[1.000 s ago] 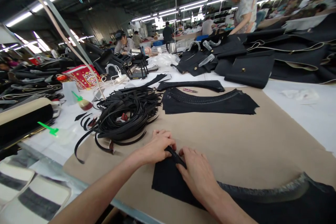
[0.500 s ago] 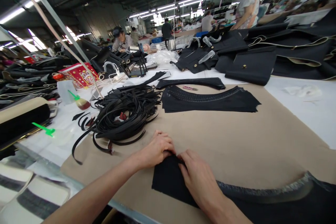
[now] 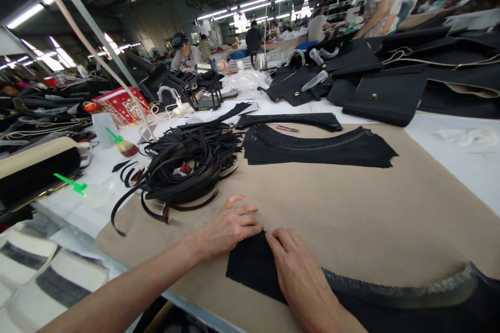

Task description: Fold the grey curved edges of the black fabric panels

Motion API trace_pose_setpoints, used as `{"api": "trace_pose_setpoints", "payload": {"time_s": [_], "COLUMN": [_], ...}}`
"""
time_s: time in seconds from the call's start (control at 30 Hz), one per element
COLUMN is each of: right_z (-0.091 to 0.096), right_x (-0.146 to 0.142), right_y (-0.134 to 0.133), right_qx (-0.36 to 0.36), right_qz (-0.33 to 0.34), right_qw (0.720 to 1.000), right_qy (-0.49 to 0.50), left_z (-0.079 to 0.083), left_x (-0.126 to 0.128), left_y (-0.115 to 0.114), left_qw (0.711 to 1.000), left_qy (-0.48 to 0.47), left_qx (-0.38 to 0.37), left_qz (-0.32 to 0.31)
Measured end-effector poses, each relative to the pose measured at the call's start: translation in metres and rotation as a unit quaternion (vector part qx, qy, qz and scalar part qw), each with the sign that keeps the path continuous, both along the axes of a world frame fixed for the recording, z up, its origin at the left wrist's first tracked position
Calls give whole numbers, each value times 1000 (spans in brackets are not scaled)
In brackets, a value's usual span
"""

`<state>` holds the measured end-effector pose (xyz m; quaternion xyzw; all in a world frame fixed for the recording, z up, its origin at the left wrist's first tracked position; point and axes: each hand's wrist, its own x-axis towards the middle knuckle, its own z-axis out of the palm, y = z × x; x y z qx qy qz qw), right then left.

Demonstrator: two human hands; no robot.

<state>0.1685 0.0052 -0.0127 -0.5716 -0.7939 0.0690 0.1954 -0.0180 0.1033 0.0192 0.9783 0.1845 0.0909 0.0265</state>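
A curved black fabric piece (image 3: 252, 268) lies along the near side of the brown paper, with a shiny, glue-like band along its upper curved edge. At the piece's upper left corner, my left hand (image 3: 230, 226) pinches the edge, its forefinger raised and its thumb hidden. Just to the right, my right hand (image 3: 302, 273) has its fingers closed together over the same edge, and the palm covers part of the fabric. The two sets of fingertips nearly meet. Beyond my left hand sits a coiled heap of black strips (image 3: 183, 166).
Brown paper (image 3: 351, 208) covers the tabletop. Farther back are stacked curved black pieces (image 3: 316, 148) and pink-handled snips (image 3: 288, 128). Bottles with green spouts (image 3: 127, 146) stand left. Black bags (image 3: 386, 88) pile up at the back right. Several people work beyond.
My left hand's fingers have straightened somewhat and the forefinger has lifted. My right hand stays at the fabric's edge, its fingers lying flatter. The whole view has shifted slightly.
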Motion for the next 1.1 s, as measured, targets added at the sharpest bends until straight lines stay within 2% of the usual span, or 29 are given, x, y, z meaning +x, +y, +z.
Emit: {"api": "trace_pose_setpoints", "payload": {"time_s": [0.43,0.57,0.7,0.87,1.1], "right_z": [1,3,2,1,9], "right_x": [0,0,0,-2,-7], "right_y": [-2,1,3,5,18], "right_qx": [13,0,-7,-5,2], "right_qz": [19,21,24,31,39], "right_qw": [999,998,997,996,994], "right_qy": [-36,-59,-75,-78,-104], "left_z": [-2,-4,-16,-27,-26], "left_x": [-8,-9,-12,-15,-15], "left_y": [-12,-27,-40,-43,-44], "left_qw": [999,995,987,986,985], "left_qy": [-28,-55,-77,-84,-82], "left_qx": [1,-1,-13,-22,-26], "left_qz": [40,86,141,140,150]}}
